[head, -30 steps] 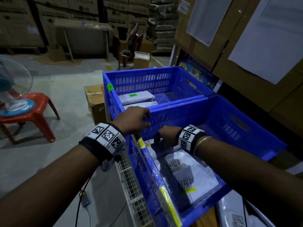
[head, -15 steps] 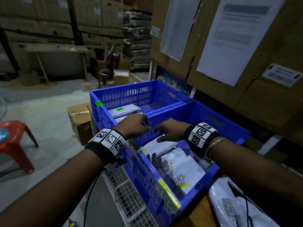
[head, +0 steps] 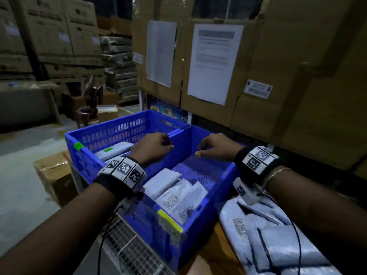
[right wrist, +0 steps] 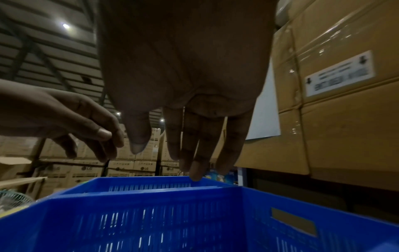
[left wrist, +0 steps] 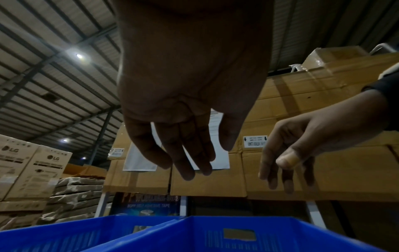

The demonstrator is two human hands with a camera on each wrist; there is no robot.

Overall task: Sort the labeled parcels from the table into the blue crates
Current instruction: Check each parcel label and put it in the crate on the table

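- Left hand (head: 152, 148): centre of the head view, above the near crate, fingers loosely hanging, holding nothing.
- Right hand (head: 215, 147): centre right, over the same crate, fingers slack and empty.
- Near blue crate (head: 200, 213), centre frame: several white parcels (head: 174, 195) with printed codes, piled at its lower-left end; bare floor at the far end.
- Far blue crate (head: 87, 139), centre left: at least one parcel with a green tag (head: 114, 148).
- Unsorted parcels (head: 264, 231), lower right, on the table (head: 210, 259) beside the near crate.
- Progress, judged: partly done; table stock remains.
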